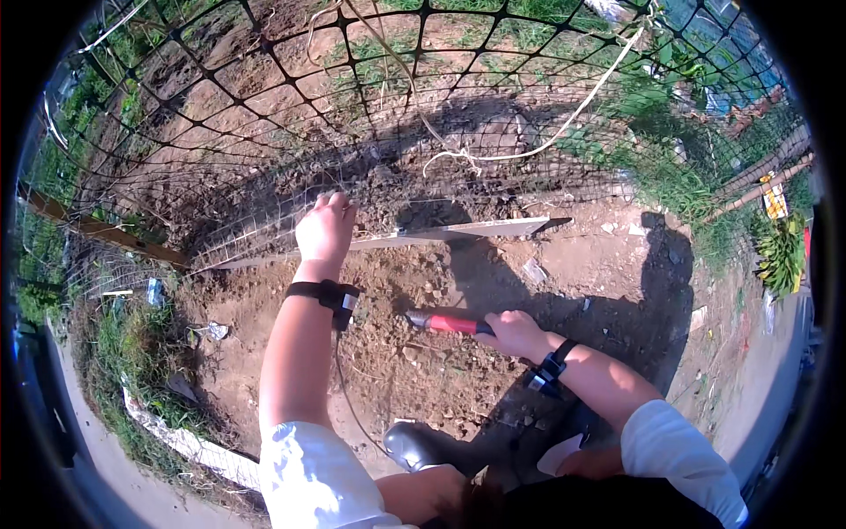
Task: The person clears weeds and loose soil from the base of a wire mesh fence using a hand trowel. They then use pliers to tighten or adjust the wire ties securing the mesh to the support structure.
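Note:
My right hand [515, 335] is wrapped round the black grip of a short tool with a red shaft [451, 324]. The tool points left, and its dark metal end lies just above the loose soil; the exact shape of that end is unclear. Farther up and to the left, my left hand [324, 231] is closed, knuckles upward, beside the fine wire mesh [256, 231] at the foot of the fence. What its fingers hold is hidden. Beyond that hand, a long pale board [458, 231] runs along the ground to the right.
Black plastic netting [352, 62] rises across the far side, with a pale cord [564, 132] hanging on it. A wooden post [106, 231] leans at left. Grass [132, 353] and a white edging strip [189, 445] border the soil. A dark boot [410, 443] stands near me.

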Demonstrator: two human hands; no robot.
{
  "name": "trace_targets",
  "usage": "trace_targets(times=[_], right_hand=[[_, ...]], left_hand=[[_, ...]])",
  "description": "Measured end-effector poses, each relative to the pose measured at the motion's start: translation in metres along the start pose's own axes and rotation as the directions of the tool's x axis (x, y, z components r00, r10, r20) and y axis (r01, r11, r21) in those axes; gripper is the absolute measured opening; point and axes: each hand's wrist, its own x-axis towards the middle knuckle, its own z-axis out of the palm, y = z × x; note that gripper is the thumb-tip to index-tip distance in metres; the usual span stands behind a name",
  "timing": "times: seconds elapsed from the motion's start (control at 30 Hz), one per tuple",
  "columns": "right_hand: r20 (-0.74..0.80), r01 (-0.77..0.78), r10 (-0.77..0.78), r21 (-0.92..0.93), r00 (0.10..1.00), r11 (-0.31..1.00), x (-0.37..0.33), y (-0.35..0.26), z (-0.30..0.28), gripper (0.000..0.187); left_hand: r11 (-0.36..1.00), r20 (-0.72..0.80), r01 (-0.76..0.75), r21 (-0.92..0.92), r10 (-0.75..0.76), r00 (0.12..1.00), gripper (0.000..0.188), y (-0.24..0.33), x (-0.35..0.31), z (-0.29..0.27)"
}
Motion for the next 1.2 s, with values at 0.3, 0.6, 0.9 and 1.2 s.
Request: trace_targets(times=[0.3,0.6,0.9,1.2], right_hand=[[0.210,-0.165,0.152,0.044,0.966,0.985,-0.005,-0.011,0.008,0.048],[0.124,-0.208,0.182,0.242,0.975,0.948,0.016,-0.051,-0.049,0.043],[0.046,0.229,-0.240,0.169,0.970,0.959,-0.031,-0.034,-0.079,0.027],[0.503,-0.126,0.236,-0.244,0.832,0.962,-0.148,0.089,-0.146,0.039]], left_hand=[[0.990,-0.110,-0.133,-0.050,0.127,0.986,0.011,0.008,-0.063,-0.073],[0.986,-0.172,-0.121,-0.117,0.100,0.980,0.023,0.014,-0.110,-0.097],[0.972,-0.157,-0.097,-0.213,0.064,0.986,0.020,0.003,-0.108,-0.082],[0.965,-0.198,-0.096,-0.244,0.048,0.979,0.013,0.000,-0.096,-0.076]])
